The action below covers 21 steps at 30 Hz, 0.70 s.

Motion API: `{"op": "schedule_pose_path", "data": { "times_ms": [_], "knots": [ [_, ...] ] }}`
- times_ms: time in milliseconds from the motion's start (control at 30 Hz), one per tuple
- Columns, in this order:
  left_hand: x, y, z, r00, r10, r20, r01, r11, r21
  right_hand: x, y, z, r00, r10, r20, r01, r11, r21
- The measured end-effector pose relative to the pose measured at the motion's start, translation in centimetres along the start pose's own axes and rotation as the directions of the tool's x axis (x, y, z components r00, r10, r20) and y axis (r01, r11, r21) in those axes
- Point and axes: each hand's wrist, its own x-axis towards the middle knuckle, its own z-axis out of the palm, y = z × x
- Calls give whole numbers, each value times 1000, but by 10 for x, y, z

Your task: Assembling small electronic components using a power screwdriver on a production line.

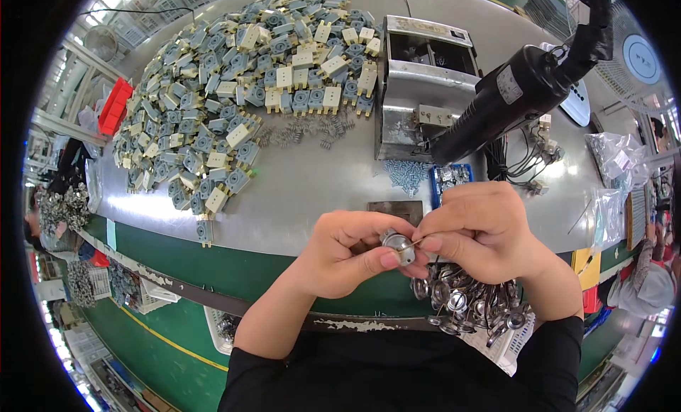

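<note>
In front of my body, over the near edge of the bench, my left hand (339, 254) grips a small round silver metal part (399, 247) between thumb and fingers. My right hand (482, 231) meets it from the other side. Its thumb and index finger pinch a thin wire-like piece (411, 243) at the part's edge, and most of that piece is hidden by the fingertips. Just below my right hand hangs a cluster of round metal pieces with wires (464, 298). A flat metal block (395, 210) lies on the bench just beyond my left fingers.
A large heap of grey and cream blocks (284, 50) covers the back left, with loose springs (330, 128) beside it. Blue screws (406, 175) and a blue tray (452, 175) lie ahead. A black cylindrical tool (489, 103) slants before a metal machine (404, 78). People sit at both sides.
</note>
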Motion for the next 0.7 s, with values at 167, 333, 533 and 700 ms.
{"op": "schedule_pose_path", "data": {
  "times_ms": [167,333,533,700],
  "knots": [
    [3,6,0,998,-30,58,31,999,-10,0,-7,-6,982,168,84,-179,973,149],
    [0,7,1,995,-41,87,35,997,66,-1,-12,-5,989,121,83,-129,987,97],
    [-1,11,2,991,-67,112,57,995,88,-1,-30,-2,992,127,28,-127,992,5],
    [-1,12,2,990,-85,116,80,996,49,-3,-27,-4,986,128,108,-124,991,-45]
  ]
}}
